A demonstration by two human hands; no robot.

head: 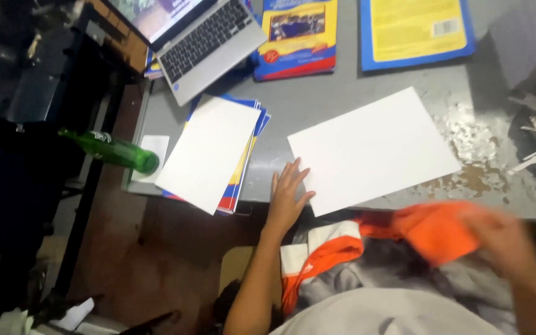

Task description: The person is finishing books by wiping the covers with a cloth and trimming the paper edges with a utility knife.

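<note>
Left hand [288, 195], fingers spread, pins white sheet [372, 151]; right hand [505, 242], blurred, grips orange cloth [437, 228]. Sheet overhangs worktop [342, 93] edge; may slide off.

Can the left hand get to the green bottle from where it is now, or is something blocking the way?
Probably yes: the left hand rests at the table edge, and only the flat stack of sheets lies before the green bottle.
</note>
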